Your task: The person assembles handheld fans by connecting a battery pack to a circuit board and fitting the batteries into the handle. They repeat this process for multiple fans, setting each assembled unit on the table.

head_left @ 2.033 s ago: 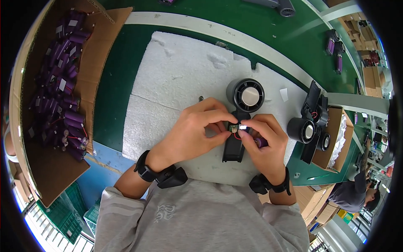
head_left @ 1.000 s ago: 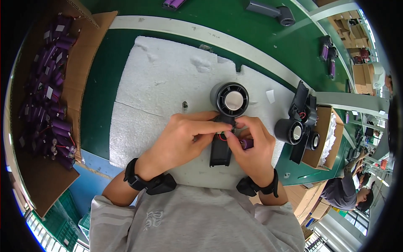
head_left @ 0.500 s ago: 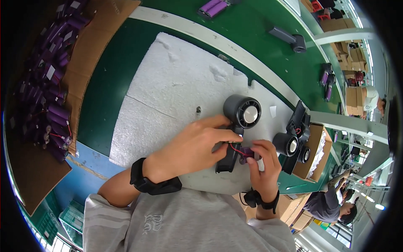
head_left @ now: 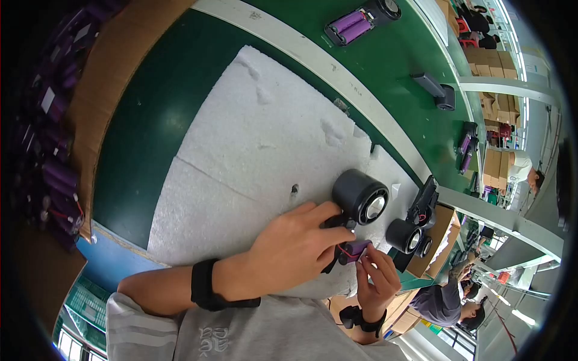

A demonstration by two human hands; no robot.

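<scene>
On the white foam sheet (head_left: 241,132) lies a handheld fan (head_left: 361,195) with a round black head and a silver centre. My left hand (head_left: 295,249) is closed around its dark handle, which the fingers mostly hide. A purple battery pack (head_left: 356,248) with a red wire sits against the handle, by the left fingertips. My right hand (head_left: 378,280) pinches the pack's right end between thumb and fingers, where a small white piece shows.
A cardboard box of purple battery packs (head_left: 57,174) stands at left. More fans (head_left: 404,236) lie at right beside a small carton (head_left: 436,240). Across the white rail (head_left: 313,51), the green surface holds an opened fan (head_left: 352,27) and a grey fan (head_left: 436,90). Co-workers sit at far right.
The view has shifted, and the fan sits lower in it. The right fingers have moved from around the battery pack to its right end. The pack now lies closer along the handle.
</scene>
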